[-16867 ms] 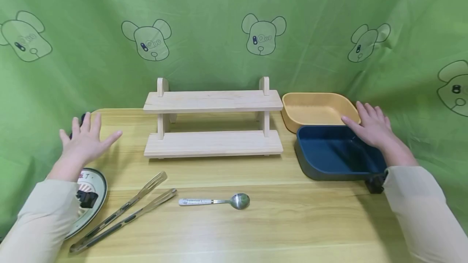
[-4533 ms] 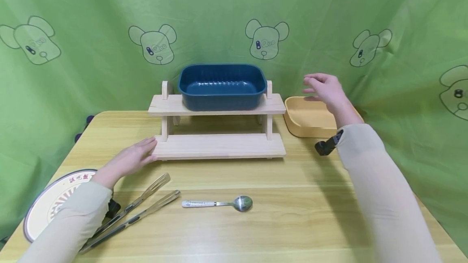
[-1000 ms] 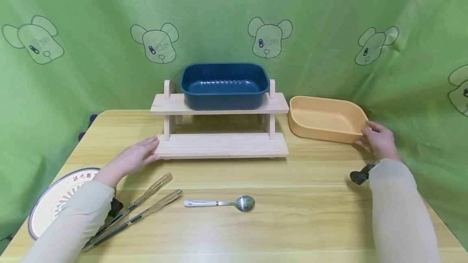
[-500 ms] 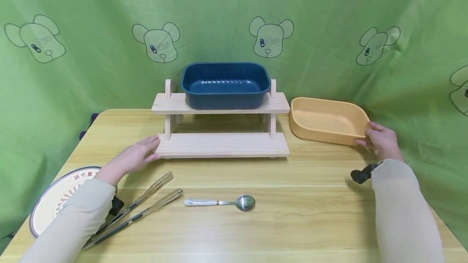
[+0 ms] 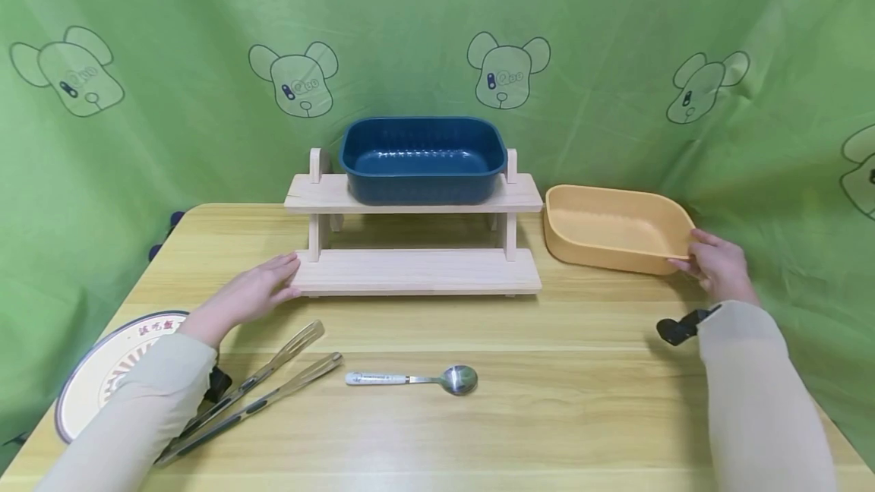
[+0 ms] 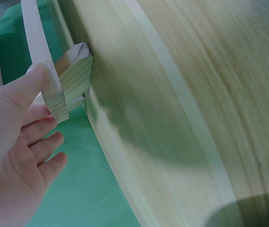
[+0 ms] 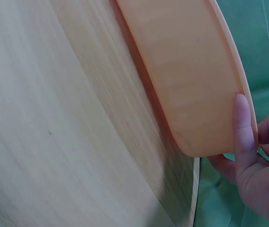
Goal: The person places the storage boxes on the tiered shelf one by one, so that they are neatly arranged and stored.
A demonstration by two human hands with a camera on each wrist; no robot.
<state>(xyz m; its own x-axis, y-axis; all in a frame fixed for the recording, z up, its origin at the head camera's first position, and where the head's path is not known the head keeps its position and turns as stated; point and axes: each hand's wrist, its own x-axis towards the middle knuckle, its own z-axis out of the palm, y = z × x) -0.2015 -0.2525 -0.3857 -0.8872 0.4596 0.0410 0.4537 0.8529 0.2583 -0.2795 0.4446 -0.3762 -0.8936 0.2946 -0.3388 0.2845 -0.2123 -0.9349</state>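
Note:
At the lower board's left end, my left hand (image 5: 251,296) holds the two-tier wooden display shelf (image 5: 417,272). The left wrist view shows its thumb (image 6: 36,78) on the board's edge and the other fingers around the end. My right hand (image 5: 718,266) grips the near right corner of a yellow-orange rectangular box (image 5: 615,255), right of the shelf. In the right wrist view the thumb (image 7: 242,125) lies along the box's wall, with fingers behind the corner. A dark blue box (image 5: 424,190) sits upright on the upper board.
Metal tongs (image 5: 256,401) lie spread on the table (image 5: 547,416) near the left forearm, which partly covers a round patterned plate (image 5: 85,393). A spoon (image 5: 458,380) with a white handle lies front and centre. Green cloth (image 5: 410,14) hangs behind.
The blue box has gone from the right side onto the upper board. My right hand has come down to the yellow box, whose right end has swung slightly nearer. The left hand stays put.

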